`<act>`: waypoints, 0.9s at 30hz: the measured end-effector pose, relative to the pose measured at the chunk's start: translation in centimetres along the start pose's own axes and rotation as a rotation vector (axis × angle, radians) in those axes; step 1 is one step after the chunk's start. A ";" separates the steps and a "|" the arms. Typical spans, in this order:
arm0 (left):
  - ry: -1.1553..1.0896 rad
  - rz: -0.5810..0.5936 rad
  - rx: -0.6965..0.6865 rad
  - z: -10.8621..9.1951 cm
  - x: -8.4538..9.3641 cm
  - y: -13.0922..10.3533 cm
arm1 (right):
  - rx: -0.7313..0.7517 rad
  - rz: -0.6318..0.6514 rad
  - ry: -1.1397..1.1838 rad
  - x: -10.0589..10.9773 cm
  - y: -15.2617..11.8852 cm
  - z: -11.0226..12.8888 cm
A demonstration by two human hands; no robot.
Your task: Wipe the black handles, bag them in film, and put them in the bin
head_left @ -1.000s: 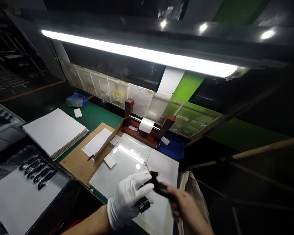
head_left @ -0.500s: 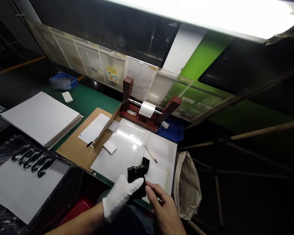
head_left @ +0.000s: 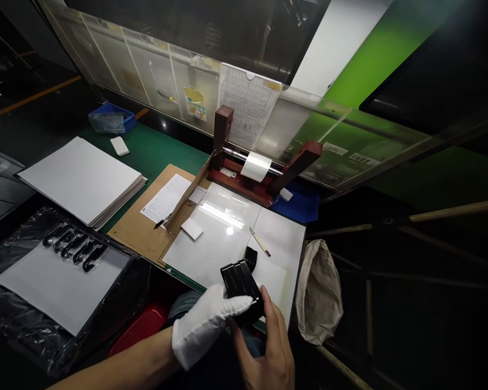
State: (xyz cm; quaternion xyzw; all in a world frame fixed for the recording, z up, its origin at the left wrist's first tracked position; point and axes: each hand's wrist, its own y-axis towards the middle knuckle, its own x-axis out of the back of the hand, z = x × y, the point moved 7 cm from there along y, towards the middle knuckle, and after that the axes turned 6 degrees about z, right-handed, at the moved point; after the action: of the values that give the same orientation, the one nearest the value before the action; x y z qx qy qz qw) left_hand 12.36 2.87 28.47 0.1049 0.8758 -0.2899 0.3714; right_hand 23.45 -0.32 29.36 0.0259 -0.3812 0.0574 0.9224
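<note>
My left hand [head_left: 211, 319], in a white glove, grips a glossy black ridged part [head_left: 241, 280], its thumb lying across the face. My bare right hand [head_left: 268, 341] holds the same part from the right, fingertips on its edge and thumb underneath. Just beyond it, another small black piece [head_left: 250, 259] rests on the white work surface [head_left: 219, 238]. A craft knife [head_left: 261, 242] with a pale handle lies farther back on that surface. To its left sits a small white pad [head_left: 192, 228].
A dark red stand [head_left: 248, 187] carries a roll of clear film [head_left: 257, 167] at the back. On the left are a stack of white sheets [head_left: 81, 179] and several curved black pieces [head_left: 74, 246] on a white sheet. A beige bag [head_left: 319, 292] hangs at right.
The black part has been turned so its ridged face shows more. My right hand has shifted from pinching near its edge to holding its right side and underside. The camera view has tilted down.
</note>
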 end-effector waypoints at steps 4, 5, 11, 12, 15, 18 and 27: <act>0.005 0.025 0.047 0.4 0.1 -0.3 | -0.020 -0.007 0.017 0.3 -0.2 0.0; 0.002 0.039 0.044 0.3 0.1 -0.4 | -0.022 -0.010 0.022 0.4 -0.2 0.1; 0.016 0.082 0.043 -0.3 0.1 -0.9 | -0.113 0.018 0.193 0.3 -0.6 0.0; 0.015 0.079 0.052 -0.4 0.1 -0.9 | -0.140 0.014 0.212 0.4 -0.7 -0.2; 0.028 0.111 0.061 -0.4 -0.2 -1.0 | -0.212 -0.005 0.241 0.6 -0.8 -0.8; 0.047 0.152 0.066 -0.2 -0.4 -0.9 | -0.241 -0.017 0.238 0.6 -1.0 -1.5; 0.187 0.172 0.075 0.6 0.5 -0.4 | 0.059 -0.126 0.119 1.0 -1.7 -1.2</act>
State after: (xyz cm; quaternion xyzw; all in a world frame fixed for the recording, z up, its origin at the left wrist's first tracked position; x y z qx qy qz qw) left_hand 12.15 2.18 27.98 0.2199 0.8830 -0.2784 0.3074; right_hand 25.19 -1.79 29.25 0.0738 -0.3212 0.0118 0.9440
